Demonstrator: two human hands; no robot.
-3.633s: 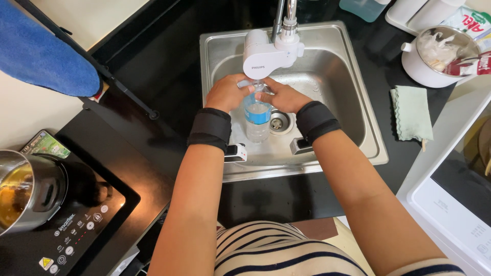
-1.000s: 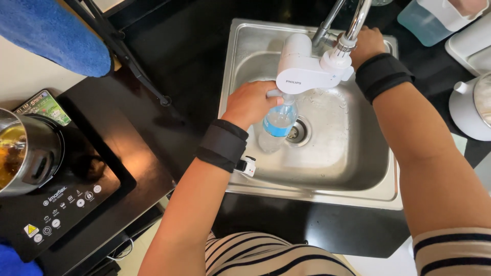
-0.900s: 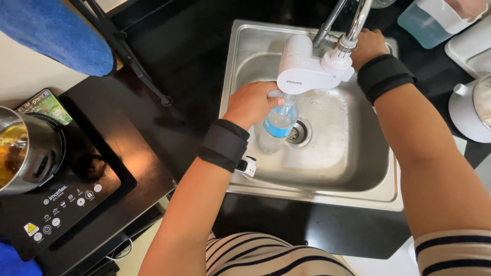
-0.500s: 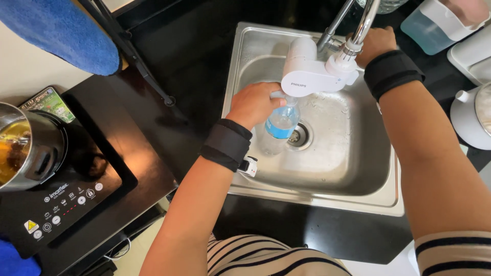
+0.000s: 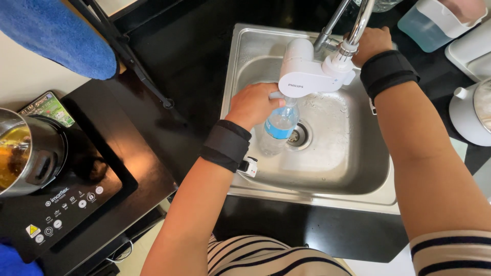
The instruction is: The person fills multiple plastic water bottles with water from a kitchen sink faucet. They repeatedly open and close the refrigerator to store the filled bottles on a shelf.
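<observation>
Across the whole view runs a black countertop (image 5: 169,76), seen from above by a person leaning over it. Set into it right of centre is a stainless steel sink (image 5: 358,174), its drain (image 5: 302,135) near the middle of the basin. On the left sits a black induction cooker (image 5: 87,189) with a steel pot (image 5: 25,158) of brownish liquid on it. A blue cloth (image 5: 56,36) hangs at the far left. At the far right stand a white jug with blue liquid (image 5: 434,23) and part of a white kettle (image 5: 473,120).

Over the far side of the sink rises a chrome tap (image 5: 353,20), with a white water filter unit (image 5: 307,74) fixed to its spout and reaching left over the basin.

Both forearms wear black wrist bands, and striped sleeves show at the near edge. The right hand (image 5: 371,43) is closed around the tap just above the filter unit, at the far rim of the sink. The left hand (image 5: 253,105) is clenched around the neck of a small clear plastic bottle (image 5: 279,130) with a blue label. This bottle is held upright inside the sink, just left of the drain, its mouth directly under the filter unit's outlet.
</observation>
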